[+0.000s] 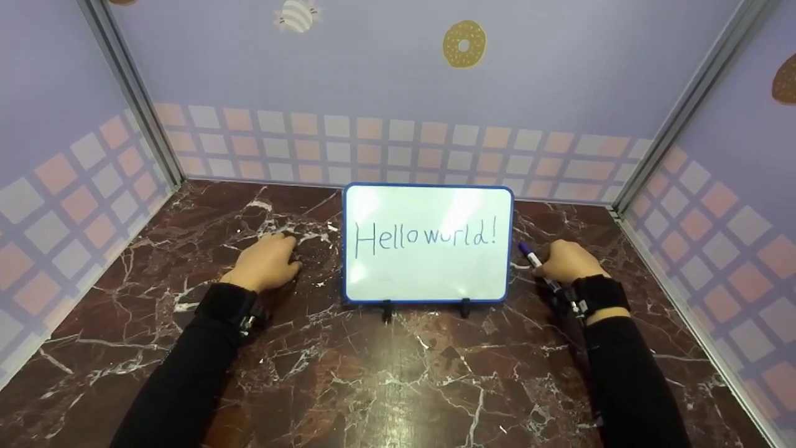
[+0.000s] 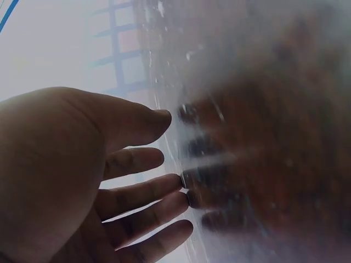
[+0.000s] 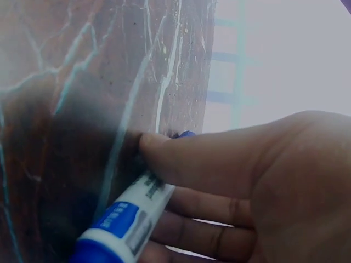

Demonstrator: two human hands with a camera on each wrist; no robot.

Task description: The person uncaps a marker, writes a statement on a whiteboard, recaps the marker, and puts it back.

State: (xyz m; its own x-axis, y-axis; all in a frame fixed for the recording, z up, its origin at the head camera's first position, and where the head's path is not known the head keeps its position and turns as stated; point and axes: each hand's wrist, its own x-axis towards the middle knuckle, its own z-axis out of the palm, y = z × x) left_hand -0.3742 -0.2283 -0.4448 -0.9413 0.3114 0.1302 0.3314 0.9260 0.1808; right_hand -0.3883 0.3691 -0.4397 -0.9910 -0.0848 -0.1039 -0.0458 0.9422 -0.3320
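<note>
A small whiteboard (image 1: 429, 274) with a blue frame stands on two black feet, "Hello world!" handwritten across it. To its right, my right hand (image 1: 569, 261) holds a white marker (image 1: 532, 255) with a purple-blue end pointing away toward the back. In the right wrist view, the thumb (image 3: 181, 156) presses on the barrel of the marker (image 3: 145, 192) and the other fingers lie behind it. Left of the board, my left hand (image 1: 264, 261) holds nothing. Its fingers (image 2: 148, 194) are loosely spread in the left wrist view, tips right at the tabletop.
The dark red marble-patterned table (image 1: 373, 386) has white veins and glossy reflections. Lilac panels (image 1: 385, 68) with pink and white checks enclose it at the back and both sides, joined by grey metal corner posts (image 1: 678, 112). Black wrist straps (image 1: 227, 305) sit over both black sleeves.
</note>
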